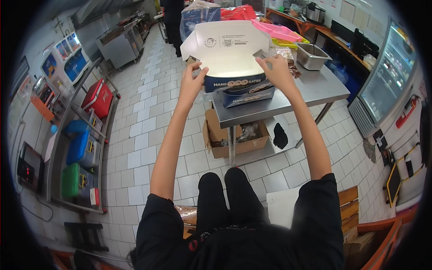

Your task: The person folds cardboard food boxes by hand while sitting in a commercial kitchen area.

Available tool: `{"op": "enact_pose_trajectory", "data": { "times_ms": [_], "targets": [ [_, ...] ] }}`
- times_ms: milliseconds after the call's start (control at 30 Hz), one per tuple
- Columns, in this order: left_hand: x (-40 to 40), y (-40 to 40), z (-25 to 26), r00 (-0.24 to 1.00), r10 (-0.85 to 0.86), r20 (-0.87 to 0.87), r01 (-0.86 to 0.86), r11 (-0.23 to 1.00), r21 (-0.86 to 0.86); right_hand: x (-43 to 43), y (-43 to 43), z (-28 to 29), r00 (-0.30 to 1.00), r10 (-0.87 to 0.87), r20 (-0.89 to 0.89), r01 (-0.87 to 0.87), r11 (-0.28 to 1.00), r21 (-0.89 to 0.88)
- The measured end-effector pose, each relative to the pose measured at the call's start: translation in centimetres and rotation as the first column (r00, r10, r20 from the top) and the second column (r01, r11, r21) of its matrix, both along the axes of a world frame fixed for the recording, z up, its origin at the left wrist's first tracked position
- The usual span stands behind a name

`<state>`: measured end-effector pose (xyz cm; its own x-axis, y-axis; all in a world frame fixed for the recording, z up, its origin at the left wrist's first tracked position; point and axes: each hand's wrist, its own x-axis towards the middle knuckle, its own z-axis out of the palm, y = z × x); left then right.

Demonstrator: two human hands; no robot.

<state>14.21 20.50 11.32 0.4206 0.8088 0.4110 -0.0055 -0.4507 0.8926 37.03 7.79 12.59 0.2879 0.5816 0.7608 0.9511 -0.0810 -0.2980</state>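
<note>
A printed cardboard food box (233, 64), dark blue outside and white inside, stands with its lid raised on top of similar boxes (249, 98) at the near end of a steel table (253, 113). My left hand (194, 81) is at the box's left front corner, with thumb and fingers about the side flap. At the right corner, my right hand (278, 71) pinches the other side flap between thumb and fingers. The inside of the lid bears a logo and a printed code.
Behind the box lie pink and yellow plastic trays (276, 31). A steel container (312, 55) stands to the right, near packets (287, 59). An open carton (239, 145) sits on the lower shelf. A person in dark clothes (173, 25) stands beyond the table. Steel shelving (55, 162) runs along the left.
</note>
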Motion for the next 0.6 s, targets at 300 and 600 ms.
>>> {"op": "enact_pose_trajectory", "data": {
  "times_ms": [300, 600],
  "targets": [
    [2.1, -0.3, 0.0, 0.995, 0.097, -0.033, -0.088, 0.974, 0.210, 1.7, -3.2, -1.7, 0.917, 0.103, -0.386, -0.120, 0.993, -0.021],
    [1.5, -1.7, -1.9, 0.997, 0.028, -0.068, -0.002, 0.936, 0.352, -1.2, -9.5, -7.3, 0.935, 0.097, -0.341, -0.094, 0.995, 0.024]
  ]
}}
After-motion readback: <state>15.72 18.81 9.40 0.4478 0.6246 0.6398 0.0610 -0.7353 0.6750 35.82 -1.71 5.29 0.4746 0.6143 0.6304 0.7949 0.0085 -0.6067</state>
